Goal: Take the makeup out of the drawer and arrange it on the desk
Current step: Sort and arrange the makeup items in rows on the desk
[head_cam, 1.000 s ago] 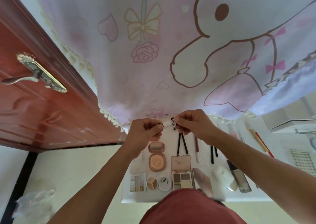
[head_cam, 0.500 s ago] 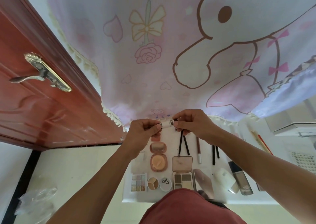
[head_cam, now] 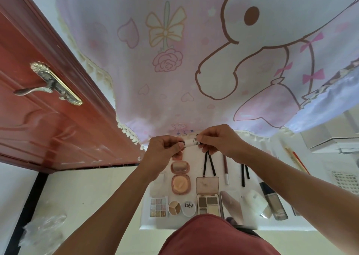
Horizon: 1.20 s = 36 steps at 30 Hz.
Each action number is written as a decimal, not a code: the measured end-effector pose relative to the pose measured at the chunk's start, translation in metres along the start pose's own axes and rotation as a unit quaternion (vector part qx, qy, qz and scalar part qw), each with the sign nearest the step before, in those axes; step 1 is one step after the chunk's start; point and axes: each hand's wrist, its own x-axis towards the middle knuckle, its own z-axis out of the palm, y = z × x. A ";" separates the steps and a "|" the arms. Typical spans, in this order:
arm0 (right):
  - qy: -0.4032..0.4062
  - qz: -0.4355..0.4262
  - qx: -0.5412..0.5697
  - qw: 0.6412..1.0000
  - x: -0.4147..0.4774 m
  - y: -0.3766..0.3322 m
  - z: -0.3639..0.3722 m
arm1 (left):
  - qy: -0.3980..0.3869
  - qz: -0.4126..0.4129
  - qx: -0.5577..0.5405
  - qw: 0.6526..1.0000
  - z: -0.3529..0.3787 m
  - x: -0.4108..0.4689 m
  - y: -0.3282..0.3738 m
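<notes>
A small white makeup tube (head_cam: 190, 142) with black print is held level above the white desk (head_cam: 155, 222). My left hand (head_cam: 163, 153) pinches its left end and my right hand (head_cam: 217, 141) pinches its right end. Below the hands makeup lies in rows: a round pink compact (head_cam: 180, 183) lying open, a glitter eyeshadow palette (head_cam: 158, 207), a small round tricolour pot (head_cam: 174, 207), a white round lid (head_cam: 188, 207), a brown eyeshadow palette (head_cam: 208, 204) with its lid up, thin black pencils (head_cam: 208, 164), a dark red pencil (head_cam: 225, 169) and a foundation bottle (head_cam: 274, 204).
A pink cartoon curtain (head_cam: 174, 60) hangs behind the desk. A red wooden door (head_cam: 38, 118) with a metal handle (head_cam: 48, 85) stands at the left. A clear plastic bag (head_cam: 42, 233) lies at the lower left. A white perforated basket (head_cam: 345, 181) sits at the right edge.
Both hands have kept hold of the white tube in about the same place above the desk. Only the camera view shifted slightly.
</notes>
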 end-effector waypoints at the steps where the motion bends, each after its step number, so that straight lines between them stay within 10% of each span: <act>1: -0.001 -0.005 -0.006 1.000 0.000 0.000 0.000 | 0.000 0.000 -0.001 1.000 0.000 -0.001 0.000; 36: -0.014 0.014 0.000 1.000 -0.001 0.004 0.006 | 0.009 -0.006 -0.010 1.000 -0.008 -0.008 -0.004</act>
